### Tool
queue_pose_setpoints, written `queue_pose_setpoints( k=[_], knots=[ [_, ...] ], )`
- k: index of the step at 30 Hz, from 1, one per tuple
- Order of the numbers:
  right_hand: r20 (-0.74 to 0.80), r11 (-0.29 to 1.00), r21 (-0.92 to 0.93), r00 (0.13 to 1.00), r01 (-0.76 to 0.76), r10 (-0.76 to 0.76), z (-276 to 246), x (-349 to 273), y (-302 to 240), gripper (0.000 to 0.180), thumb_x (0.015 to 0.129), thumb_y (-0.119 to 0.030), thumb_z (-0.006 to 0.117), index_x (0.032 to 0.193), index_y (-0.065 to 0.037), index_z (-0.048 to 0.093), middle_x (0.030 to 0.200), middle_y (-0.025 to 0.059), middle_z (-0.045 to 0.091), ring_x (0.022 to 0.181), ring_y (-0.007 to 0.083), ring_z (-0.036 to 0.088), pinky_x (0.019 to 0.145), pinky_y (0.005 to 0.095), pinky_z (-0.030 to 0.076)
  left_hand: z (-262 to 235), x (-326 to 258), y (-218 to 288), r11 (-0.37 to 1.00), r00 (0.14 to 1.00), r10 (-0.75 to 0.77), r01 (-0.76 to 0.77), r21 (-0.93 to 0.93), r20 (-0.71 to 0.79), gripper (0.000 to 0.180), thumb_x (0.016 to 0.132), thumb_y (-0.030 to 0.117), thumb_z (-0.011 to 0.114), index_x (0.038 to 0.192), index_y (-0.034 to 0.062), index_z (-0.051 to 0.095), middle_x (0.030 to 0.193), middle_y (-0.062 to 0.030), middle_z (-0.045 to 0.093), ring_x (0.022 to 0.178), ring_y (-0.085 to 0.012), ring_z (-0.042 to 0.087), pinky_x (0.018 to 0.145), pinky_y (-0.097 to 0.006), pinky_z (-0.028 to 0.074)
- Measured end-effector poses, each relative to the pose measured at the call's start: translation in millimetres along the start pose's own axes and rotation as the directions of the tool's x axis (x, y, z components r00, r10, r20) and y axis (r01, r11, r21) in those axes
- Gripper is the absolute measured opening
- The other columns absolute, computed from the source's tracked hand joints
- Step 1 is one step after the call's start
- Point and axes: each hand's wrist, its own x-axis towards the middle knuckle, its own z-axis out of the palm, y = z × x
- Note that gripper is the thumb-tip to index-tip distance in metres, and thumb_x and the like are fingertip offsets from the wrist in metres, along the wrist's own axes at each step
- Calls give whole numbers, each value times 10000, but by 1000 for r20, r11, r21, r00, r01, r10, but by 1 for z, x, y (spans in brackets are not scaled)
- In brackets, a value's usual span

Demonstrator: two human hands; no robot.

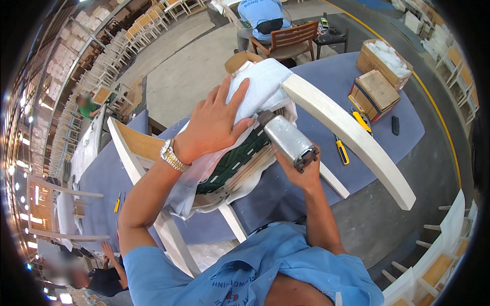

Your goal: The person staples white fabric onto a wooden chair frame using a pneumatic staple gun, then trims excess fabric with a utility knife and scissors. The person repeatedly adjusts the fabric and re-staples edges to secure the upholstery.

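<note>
A pale wooden chair frame [352, 132] lies tipped on the table, with dark green woven webbing [237, 166] across its seat. White fabric [265, 84] is drawn over the seat's edge. My left hand [217, 115] lies flat on this fabric, fingers spread, with a metal watch [173, 154] at the wrist. My right hand [304, 176] is wrapped round a silver staple gun [287, 136], its grip mostly hidden. The gun's nose points at the fabric edge beside my left thumb; I cannot tell whether it touches.
The blue-grey table [403, 122] bears yellow-handled screwdrivers [342, 152], yellow-handled pliers [361, 121], and cardboard boxes [376, 93]. A seated person [263, 18] is beyond, by a brown wooden chair [293, 38]. Another person [104, 278] works at lower left. Many chair frames [109, 56] line the left.
</note>
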Motion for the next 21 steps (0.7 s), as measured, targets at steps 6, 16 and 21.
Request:
queue_pose_setpoints(
  k=[6,16,21],
  knots=[
    [116,999,34,993,-21,17,9,-6,-7,325,781,-59,773,1083,34,692,946,125,724,836,194,708,762,300,542,-3,0,11,998,998,-53,51,39,44,985,828,226,719,1620,163,137,1593,-325,220,1411,-506,351,1106,-580,373],
    [159,999,54,987,-5,-3,10,-3,-18,415,691,-81,771,1079,34,680,929,171,668,811,328,666,746,356,525,0,0,10,999,999,-39,38,28,36,1055,764,168,758,1617,145,138,1595,-324,211,1417,-510,339,1095,-574,379],
    [186,994,108,981,30,-50,17,-5,-18,571,646,-118,802,1179,32,663,988,189,690,880,367,684,790,393,543,-2,1,9,999,998,-30,29,24,49,1100,726,143,780,1616,139,133,1599,-332,190,1435,-523,305,1129,-592,332]
  ],
)
